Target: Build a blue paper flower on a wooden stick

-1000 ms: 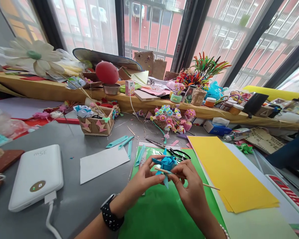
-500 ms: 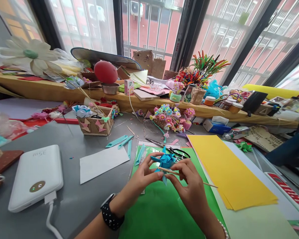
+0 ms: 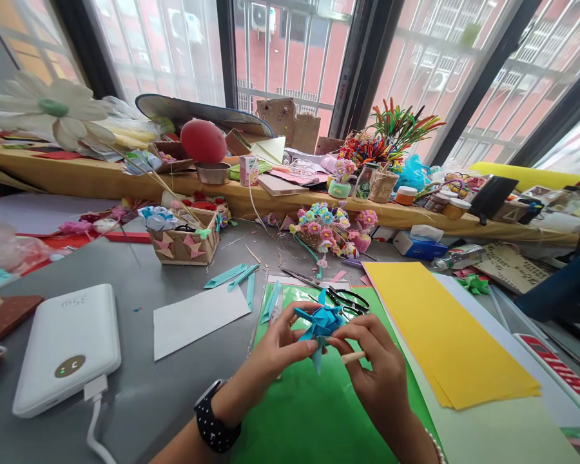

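Observation:
My left hand (image 3: 279,351) pinches a blue folded paper flower (image 3: 321,322) from the left, over a green sheet (image 3: 314,412). My right hand (image 3: 374,367) is closed round a thin wooden stick (image 3: 352,356) right beside the flower; only a short end of the stick shows between the fingers. A black watch sits on my left wrist (image 3: 216,422). Black-handled scissors (image 3: 341,298) lie just beyond the flower.
Yellow paper sheets (image 3: 444,335) lie to the right, a white sheet (image 3: 198,317) and blue paper strips (image 3: 236,277) to the left. A white power bank (image 3: 67,348) with cable sits at left. A small box (image 3: 183,243), paper flower bouquets (image 3: 328,229) and a cluttered wooden shelf (image 3: 101,174) stand behind.
The stick lay across my right fingers with its long end pointing right; now my right hand has turned and only a short end shows. The flower has shifted slightly.

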### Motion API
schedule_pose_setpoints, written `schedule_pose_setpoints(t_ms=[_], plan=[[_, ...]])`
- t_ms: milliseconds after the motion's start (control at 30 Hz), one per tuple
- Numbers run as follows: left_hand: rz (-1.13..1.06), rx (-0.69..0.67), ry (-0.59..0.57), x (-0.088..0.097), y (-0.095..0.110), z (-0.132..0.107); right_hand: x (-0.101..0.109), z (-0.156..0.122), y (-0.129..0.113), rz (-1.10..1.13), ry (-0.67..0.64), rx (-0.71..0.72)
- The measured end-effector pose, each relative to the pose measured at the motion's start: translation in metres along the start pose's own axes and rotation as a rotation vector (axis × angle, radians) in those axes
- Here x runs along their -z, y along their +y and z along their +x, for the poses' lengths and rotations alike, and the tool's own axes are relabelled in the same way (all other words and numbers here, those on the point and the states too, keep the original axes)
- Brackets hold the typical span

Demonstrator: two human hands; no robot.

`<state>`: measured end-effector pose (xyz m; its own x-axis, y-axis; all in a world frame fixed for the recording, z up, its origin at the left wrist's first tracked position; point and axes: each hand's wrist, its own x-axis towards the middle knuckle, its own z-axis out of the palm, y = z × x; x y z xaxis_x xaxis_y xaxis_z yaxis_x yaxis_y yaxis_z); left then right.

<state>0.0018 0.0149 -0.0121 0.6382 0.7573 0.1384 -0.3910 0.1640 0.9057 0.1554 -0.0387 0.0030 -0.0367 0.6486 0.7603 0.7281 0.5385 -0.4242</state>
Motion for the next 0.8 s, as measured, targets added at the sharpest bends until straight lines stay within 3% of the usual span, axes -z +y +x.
schedule_pose_setpoints(t_ms=[167,333,600,800], plan=[[-0.065,-0.076,0.080,-0.002,0.016,-0.003,0.007,0.000,0.001,-0.030,0.083,-0.005],[-0.144,-0.047,0.024,0.003,0.030,-0.007,0.013,0.002,0.003,-0.064,0.078,-0.030],[-0.293,0.113,-0.082,0.005,0.027,-0.009,0.013,0.002,0.003,0.053,0.038,0.030],[-0.314,0.135,-0.099,0.003,0.027,-0.006,0.010,0.003,0.003,0.069,0.043,0.034]])
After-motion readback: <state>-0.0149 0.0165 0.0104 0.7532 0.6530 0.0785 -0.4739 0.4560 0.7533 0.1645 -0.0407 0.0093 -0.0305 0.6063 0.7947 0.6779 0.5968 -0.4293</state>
